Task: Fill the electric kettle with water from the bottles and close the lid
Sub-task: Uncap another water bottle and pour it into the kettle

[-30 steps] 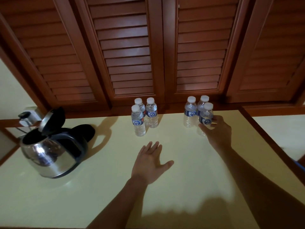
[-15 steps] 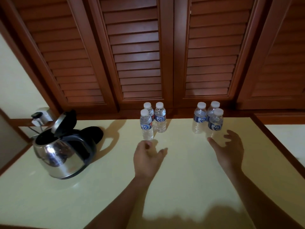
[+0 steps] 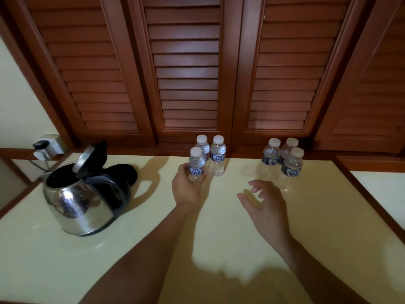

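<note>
On the cream desk [image 3: 328, 216], clock directions taken from the desk's middle:

1. Kettle [image 3: 81, 202]: steel body with a black handle, standing upright at 9 o'clock, well apart from every bottle.
2. Lid [image 3: 87, 157]: hinged up, standing open above the kettle's dark mouth.
3. Base [image 3: 129, 175]: black and round, lying just behind the kettle toward 10 o'clock.
4. Front bottle [image 3: 196, 165]: small and clear, with a white cap and a blue label, upright at 12 o'clock. Whether its foot rests on the desk cannot be told.
5. Left hand [image 3: 188, 189]: reaches to 12 o'clock and grips the front bottle low down. Its fingers [image 3: 181, 171] are curled and clamped round the labelled part.
6. Two bottles [image 3: 217, 156]: same kind, capped and upright, just behind the front bottle at the desk's far edge.
7. Three bottles [image 3: 271, 159]: same kind, capped and upright, clustered close together at 1 o'clock near the far edge.
8. Right hand [image 3: 265, 205]: held over the desk at about 2 o'clock, near the closest of the three bottles but apart from it. Its fingers [image 3: 255, 185] are spread and loosely bent, holding nothing.
9. Shutters [image 3: 188, 73]: brown louvred wood, filling the wall behind the desk at 12 o'clock.
10. Socket [image 3: 47, 147]: on the wall at 10 o'clock, beyond the kettle, with a dark plug in it.
</note>
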{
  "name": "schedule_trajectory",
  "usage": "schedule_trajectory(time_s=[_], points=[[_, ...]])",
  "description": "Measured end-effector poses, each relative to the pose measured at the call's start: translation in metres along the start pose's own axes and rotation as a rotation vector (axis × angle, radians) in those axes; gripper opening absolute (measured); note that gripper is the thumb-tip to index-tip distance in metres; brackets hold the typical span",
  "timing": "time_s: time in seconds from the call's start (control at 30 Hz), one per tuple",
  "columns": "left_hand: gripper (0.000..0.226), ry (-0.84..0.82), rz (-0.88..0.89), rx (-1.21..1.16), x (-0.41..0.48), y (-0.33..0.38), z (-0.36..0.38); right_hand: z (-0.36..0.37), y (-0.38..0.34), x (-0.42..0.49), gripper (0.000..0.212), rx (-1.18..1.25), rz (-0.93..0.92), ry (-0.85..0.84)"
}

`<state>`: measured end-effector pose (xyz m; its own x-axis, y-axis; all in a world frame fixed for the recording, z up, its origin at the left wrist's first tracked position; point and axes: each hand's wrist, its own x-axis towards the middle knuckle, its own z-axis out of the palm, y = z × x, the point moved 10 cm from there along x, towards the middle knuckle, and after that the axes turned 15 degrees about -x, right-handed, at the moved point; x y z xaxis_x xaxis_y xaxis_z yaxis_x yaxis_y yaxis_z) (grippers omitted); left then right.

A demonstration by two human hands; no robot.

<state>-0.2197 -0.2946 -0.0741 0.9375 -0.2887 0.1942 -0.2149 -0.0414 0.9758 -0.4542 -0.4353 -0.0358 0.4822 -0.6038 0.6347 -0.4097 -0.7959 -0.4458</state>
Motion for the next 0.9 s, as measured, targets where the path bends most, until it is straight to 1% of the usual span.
schedule_trajectory(time_s=[0.1, 0.2, 0.3, 0.4, 0.53, 0.6, 0.73, 0.83, 0.9], points=[[0.039, -0.041, 0.032, -0.028, -0.011, 0.005, -0.016, 0.012, -0.028, 0.006, 0.036, 0.026, 0.014, -0.082], [0.036, -0.101, 0.081, -0.100, -0.027, 0.016, -0.038, 0.024, -0.063, 0.010, 0.033, 0.125, 0.041, -0.174], [0.040, -0.206, 0.136, -0.157, -0.047, 0.032, -0.059, 0.026, -0.111, 0.013, 0.029, 0.159, -0.010, -0.170], [0.042, -0.263, 0.166, -0.178, -0.063, 0.040, -0.090, 0.022, -0.160, 0.014, 0.031, 0.173, -0.016, -0.148], [0.041, -0.312, 0.222, -0.149, -0.072, 0.046, -0.146, 0.015, -0.227, 0.006, 0.036, 0.139, -0.056, -0.095], [0.040, -0.326, 0.273, -0.101, -0.072, 0.050, -0.180, 0.017, -0.258, -0.001, 0.040, 0.111, -0.069, -0.108], [0.048, -0.319, 0.282, -0.094, -0.060, 0.046, -0.250, 0.025, -0.317, -0.017, 0.047, 0.000, -0.101, -0.147], [0.050, -0.306, 0.309, -0.052, -0.049, 0.047, -0.294, 0.035, -0.360, -0.026, 0.058, -0.110, -0.109, -0.203], [0.048, -0.313, 0.296, -0.078, -0.043, 0.048, -0.315, 0.041, -0.386, -0.028, 0.061, -0.145, -0.144, -0.232]])
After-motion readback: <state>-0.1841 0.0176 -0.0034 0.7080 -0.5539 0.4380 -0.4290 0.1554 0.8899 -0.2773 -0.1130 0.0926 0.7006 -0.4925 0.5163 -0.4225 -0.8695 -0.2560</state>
